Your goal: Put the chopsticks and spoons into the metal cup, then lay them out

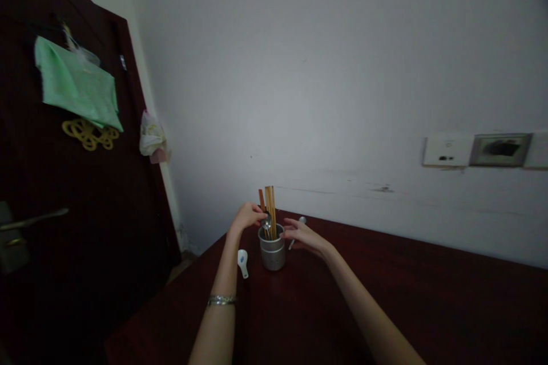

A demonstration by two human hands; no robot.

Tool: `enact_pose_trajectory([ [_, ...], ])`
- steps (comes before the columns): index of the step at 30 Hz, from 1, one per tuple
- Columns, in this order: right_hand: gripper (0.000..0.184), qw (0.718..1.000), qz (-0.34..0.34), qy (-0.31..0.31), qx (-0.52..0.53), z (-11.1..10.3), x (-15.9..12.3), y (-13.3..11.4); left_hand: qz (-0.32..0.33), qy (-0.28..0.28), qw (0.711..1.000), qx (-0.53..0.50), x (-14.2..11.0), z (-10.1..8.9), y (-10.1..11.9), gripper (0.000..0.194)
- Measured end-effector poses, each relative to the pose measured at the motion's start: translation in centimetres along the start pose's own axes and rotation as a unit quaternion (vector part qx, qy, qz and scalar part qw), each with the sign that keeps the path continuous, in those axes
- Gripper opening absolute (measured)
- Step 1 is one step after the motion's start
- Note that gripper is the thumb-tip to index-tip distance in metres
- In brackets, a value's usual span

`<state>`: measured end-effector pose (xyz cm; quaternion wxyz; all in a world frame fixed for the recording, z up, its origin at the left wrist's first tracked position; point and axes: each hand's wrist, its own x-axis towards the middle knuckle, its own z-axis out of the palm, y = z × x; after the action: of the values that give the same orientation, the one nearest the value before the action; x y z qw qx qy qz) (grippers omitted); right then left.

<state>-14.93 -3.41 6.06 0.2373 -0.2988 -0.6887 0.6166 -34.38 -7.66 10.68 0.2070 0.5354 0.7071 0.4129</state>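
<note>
A grey metal utensil holder (273, 255) stands upright on the dark red table with several wooden chopsticks (270, 205) in it. My left hand (249, 216) is at the holder's left rim, fingers closed on a shiny metal spoon (267, 221) whose bowl is up and whose lower end is inside the holder. At the right rim is my right hand (303, 236), its fingers apart and holding nothing that I can see. Behind that hand lies another spoon (302, 220), partly hidden by the fingers. A white ceramic spoon (242, 262) lies left of the holder, beside my left forearm.
The dark red table (385, 279) runs along a pale wall (321, 97) with sockets (449, 151) at the right. To the left is a dark door (128, 205) with a green cloth (79, 82) and a handle (34, 219). A plastic bag (151, 136) hangs by the door frame.
</note>
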Motion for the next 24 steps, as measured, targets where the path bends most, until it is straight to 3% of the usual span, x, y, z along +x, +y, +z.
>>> enact_pose_trajectory([
  [7, 0.071, 1.0, -0.003, -0.004, 0.006, -1.5, -0.8, -0.9, 0.031, 0.035, 0.997, 0.058, 1.1, 0.1, -1.3, 0.014],
  [15, 0.054, 0.999, -0.021, 0.034, -0.019, -3.6, -0.6, -1.0, 0.123, 0.189, 0.973, 0.054, -1.2, -1.9, 2.0, 0.019],
  [21, 0.036, 0.986, -0.079, 0.143, -0.033, -4.4, -0.1, -2.4, 0.18, 0.376, 0.909, -0.017, -3.4, -3.3, 5.1, 0.024],
  [24, 0.03, 0.98, -0.131, 0.15, 0.004, -4.0, -0.6, -3.8, 0.209, 0.412, 0.884, -0.078, -4.0, -3.4, 6.2, 0.026],
])
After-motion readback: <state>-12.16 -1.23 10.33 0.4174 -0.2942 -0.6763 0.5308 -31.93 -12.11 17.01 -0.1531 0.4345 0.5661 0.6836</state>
